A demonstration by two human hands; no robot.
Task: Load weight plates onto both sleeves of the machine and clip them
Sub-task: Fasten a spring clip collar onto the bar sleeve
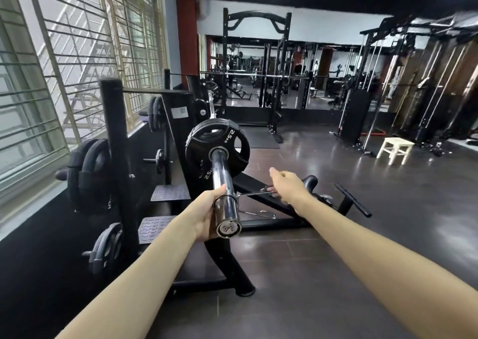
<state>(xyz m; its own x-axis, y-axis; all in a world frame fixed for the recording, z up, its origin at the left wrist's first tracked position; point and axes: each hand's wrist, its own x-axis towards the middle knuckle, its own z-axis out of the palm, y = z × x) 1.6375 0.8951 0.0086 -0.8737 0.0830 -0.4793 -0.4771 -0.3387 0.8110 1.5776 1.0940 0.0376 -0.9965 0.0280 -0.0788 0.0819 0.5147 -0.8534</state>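
A chrome sleeve (223, 173) of the black machine points toward me. A black 2.5 kg plate (207, 152) sits far up on it. A metal spring clip (234, 195) is around the sleeve close to its near end, with its wire handles sticking out to the right. My left hand (207, 214) grips the end of the sleeve from the left. My right hand (287, 186) pinches the clip's handles. Another spring clip (261, 213) lies on the machine's base below.
A plate rack (116, 157) with several black plates stands at the left by the barred windows. The machine's frame and footplates (170, 192) lie below the sleeve. A white stool (394, 149) and racks stand across the dark floor at the right.
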